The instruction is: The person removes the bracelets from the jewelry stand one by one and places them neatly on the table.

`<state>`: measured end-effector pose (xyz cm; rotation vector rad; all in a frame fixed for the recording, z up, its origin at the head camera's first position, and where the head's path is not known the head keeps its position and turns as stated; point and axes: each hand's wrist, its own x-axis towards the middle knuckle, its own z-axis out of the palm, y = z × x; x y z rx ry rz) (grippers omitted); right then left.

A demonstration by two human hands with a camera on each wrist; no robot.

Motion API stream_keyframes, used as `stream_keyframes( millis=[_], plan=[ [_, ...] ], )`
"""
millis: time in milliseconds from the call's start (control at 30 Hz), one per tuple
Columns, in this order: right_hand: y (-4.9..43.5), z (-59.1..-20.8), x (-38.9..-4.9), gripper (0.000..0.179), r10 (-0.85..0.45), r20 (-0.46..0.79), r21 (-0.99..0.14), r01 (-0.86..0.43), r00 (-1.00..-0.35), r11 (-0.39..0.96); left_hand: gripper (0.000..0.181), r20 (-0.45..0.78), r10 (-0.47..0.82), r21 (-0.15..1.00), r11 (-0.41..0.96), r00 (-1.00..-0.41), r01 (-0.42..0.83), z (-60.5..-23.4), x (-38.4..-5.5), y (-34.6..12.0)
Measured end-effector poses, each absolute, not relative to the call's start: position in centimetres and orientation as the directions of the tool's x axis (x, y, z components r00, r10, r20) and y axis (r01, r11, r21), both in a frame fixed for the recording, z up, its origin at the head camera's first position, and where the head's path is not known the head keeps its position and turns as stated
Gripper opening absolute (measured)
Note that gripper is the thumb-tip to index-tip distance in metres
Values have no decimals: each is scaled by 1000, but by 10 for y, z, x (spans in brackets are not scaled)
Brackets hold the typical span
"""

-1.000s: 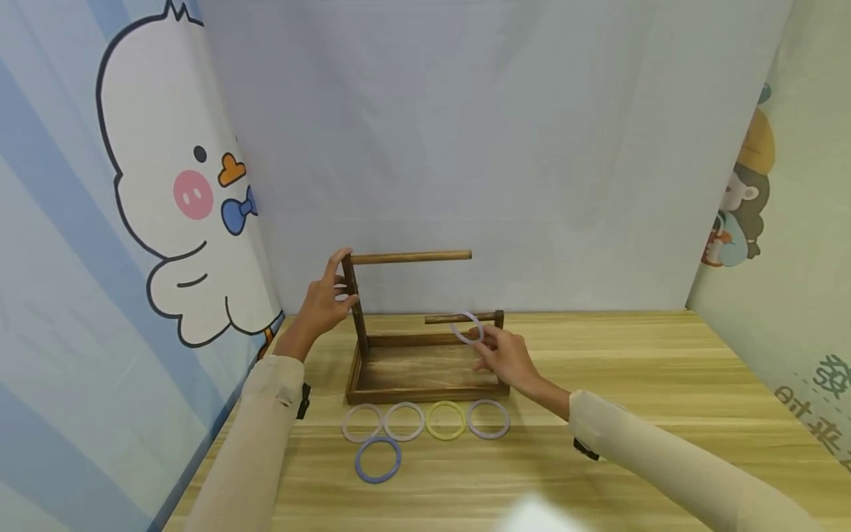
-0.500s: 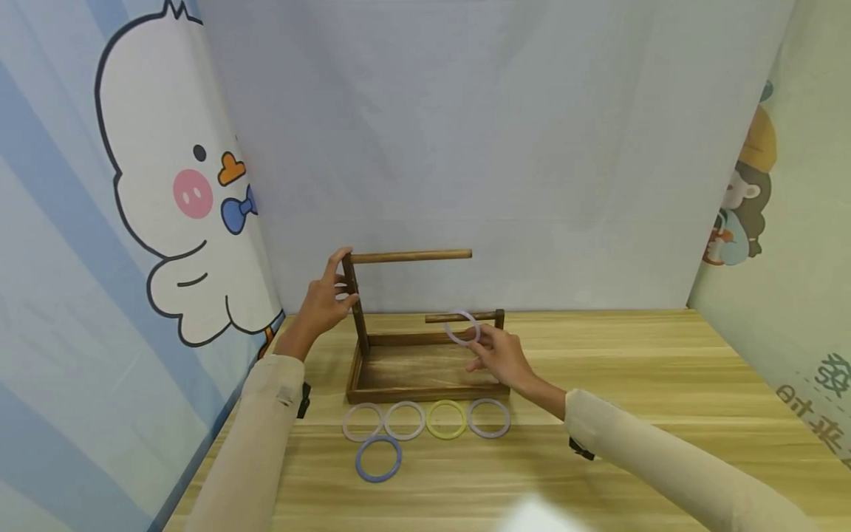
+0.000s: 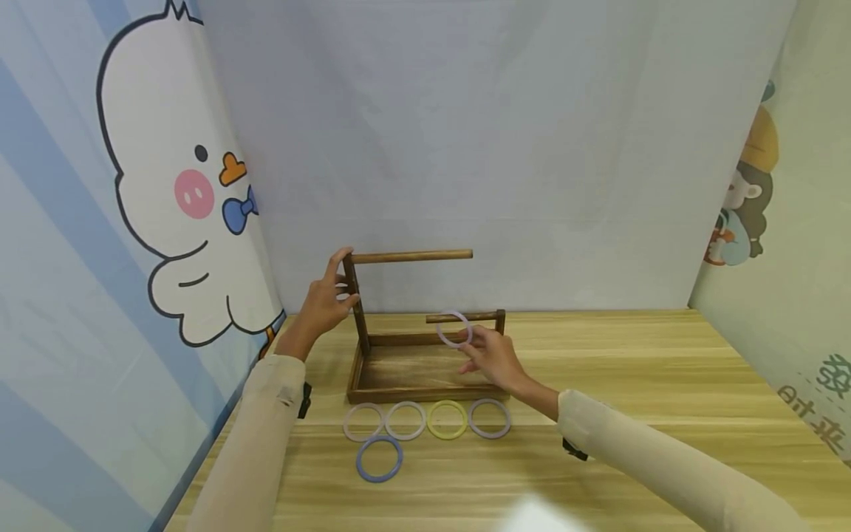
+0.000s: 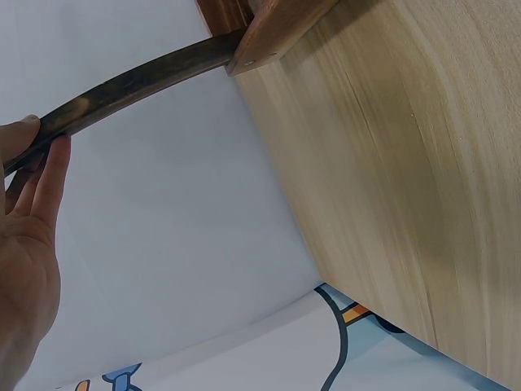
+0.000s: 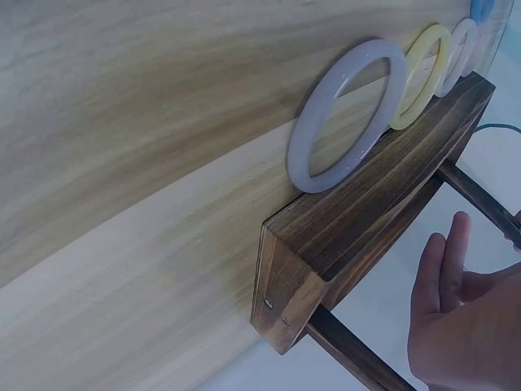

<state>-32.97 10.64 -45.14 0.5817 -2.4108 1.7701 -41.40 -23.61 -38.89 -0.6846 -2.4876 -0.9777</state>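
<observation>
My left hand (image 3: 326, 304) grips the tall upright post (image 3: 359, 321) of a dark wooden bangle stand, near its top. In the left wrist view the fingers and thumb lie on either side of that post. With thumb and fingertips my right hand (image 3: 495, 358) pinches a pale lavender bangle (image 3: 437, 329). The bangle is held up near the free end of the short lower peg (image 3: 484, 317) and overlaps it in the head view. The long upper peg (image 3: 412, 256) is bare. In the right wrist view the held bangle is largely hidden.
Before the stand's tray base (image 3: 428, 396) lies a row: a pinkish bangle (image 3: 345, 423), a white bangle (image 3: 424, 421), a yellow bangle (image 3: 448, 437) and a lavender bangle (image 3: 490, 437). A blue bangle (image 3: 380, 480) lies nearer. Behind the wooden table (image 3: 598, 355) hangs a grey curtain (image 3: 532, 148).
My right hand has moved a little to the left with the lavender bangle, along the short peg toward its free end. The left hand and the stand have stayed in place.
</observation>
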Motion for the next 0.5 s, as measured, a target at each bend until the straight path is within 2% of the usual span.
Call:
stream_keyframes(
  millis=[500],
  plan=[
    [94, -449, -330, 21, -276, 290, -895, -362, -916, 262, 96, 510, 299, 528, 631, -806, 568, -389, -413, -237]
  ],
)
